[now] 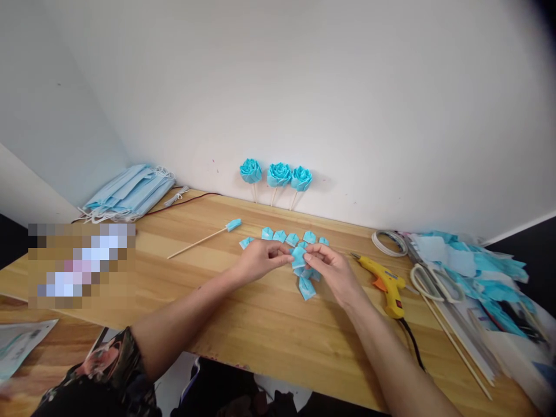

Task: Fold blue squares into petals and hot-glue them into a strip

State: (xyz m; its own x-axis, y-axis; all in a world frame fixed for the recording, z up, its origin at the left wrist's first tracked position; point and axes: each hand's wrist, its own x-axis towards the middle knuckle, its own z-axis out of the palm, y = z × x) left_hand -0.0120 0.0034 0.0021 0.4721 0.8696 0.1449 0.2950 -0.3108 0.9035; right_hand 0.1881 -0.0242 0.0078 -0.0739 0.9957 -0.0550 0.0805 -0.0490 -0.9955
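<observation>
1. Both hands meet mid-counter [260, 324]: left hand [259, 260] and right hand [332, 267] pinch one folded piece [298, 256] between their fingers.
2. More pieces [286, 236] lie in a row just behind the hands; a few lie under them.
3. A stick [204, 238] lies left of the row.
4. Three flowers [278, 175] lean on the wall behind.
5. Masks [128, 191] are stacked far left.
6. The glue gun [386, 284] lies right of the hands, scissors [434, 281] beyond it, tape [388, 242] behind.
</observation>
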